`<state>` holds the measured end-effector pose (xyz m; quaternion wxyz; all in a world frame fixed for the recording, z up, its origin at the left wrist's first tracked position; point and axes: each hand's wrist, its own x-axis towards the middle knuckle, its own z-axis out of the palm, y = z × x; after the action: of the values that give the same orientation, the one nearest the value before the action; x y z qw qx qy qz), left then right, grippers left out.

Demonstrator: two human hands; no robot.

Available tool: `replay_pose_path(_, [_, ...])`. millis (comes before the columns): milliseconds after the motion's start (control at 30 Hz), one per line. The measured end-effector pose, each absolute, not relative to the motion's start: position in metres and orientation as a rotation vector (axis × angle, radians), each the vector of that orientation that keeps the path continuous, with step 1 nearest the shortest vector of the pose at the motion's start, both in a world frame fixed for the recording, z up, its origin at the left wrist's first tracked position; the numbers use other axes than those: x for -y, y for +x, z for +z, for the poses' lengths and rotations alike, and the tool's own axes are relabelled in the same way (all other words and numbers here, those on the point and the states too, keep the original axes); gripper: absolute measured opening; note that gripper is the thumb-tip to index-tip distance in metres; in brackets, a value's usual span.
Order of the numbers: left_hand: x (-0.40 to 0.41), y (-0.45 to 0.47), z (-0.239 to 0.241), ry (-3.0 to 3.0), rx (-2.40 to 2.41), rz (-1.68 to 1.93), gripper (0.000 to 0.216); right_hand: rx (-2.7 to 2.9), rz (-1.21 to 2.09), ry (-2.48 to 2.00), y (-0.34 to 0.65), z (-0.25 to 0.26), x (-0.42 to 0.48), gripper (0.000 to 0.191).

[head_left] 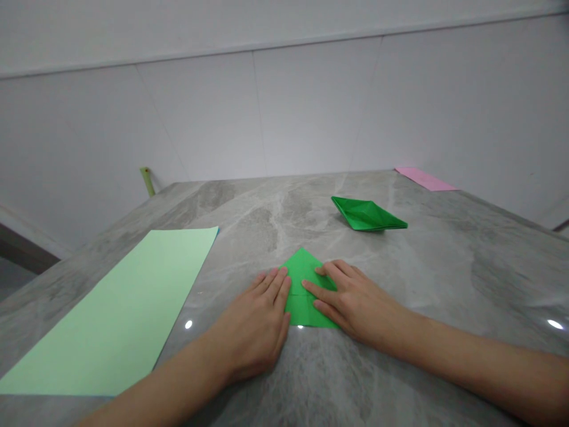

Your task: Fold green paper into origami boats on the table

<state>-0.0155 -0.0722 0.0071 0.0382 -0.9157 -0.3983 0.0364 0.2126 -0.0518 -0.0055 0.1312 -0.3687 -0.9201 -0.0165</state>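
A small green sheet of paper (303,309) lies flat on the table, with a pointed top, straight bottom edge and visible crease lines. My left hand (260,317) rests flat along its left side, fingers stretched out and side by side, covering that edge. On the right side, my right hand (344,296) lies with its fingers spread, fingertips touching the paper's surface. Part of the right edge is hidden beneath this hand. Beyond my right hand stands a folded green paper boat (370,216), pointed at both ends.
Large pale green sheets (120,314) lie at the left, a blue edge showing underneath. A pink paper (427,179) sits at the far right corner of the grey marbled table (267,213). A light green strip (147,181) stands by the white wall (302,112) at the back left.
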Motion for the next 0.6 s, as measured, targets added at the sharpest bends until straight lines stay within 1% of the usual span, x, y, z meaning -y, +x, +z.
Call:
replay_pose_path(167, [0.046,-0.002,0.011,-2.850,1.250,0.143,0.053,2.673,-0.072,-1.061,0.211,-0.006,0.051,0.032])
replay_pose_path(400, [0.008,0.011,0.005,-2.799,1.203,0.062,0.049,2.700,-0.055,-1.090,0.211,-0.003,0.052,0.030])
replay_pose_path(500, [0.004,0.020,0.002,-2.760,1.272,0.016,0.049,2.695,-0.048,-1.094,0.211,-0.003,0.053,0.029])
replay_pose_path(600, [0.009,0.025,-0.005,-2.714,1.447,-0.050,0.051,2.682,-0.049,-1.091,0.211,-0.005,0.054,0.028])
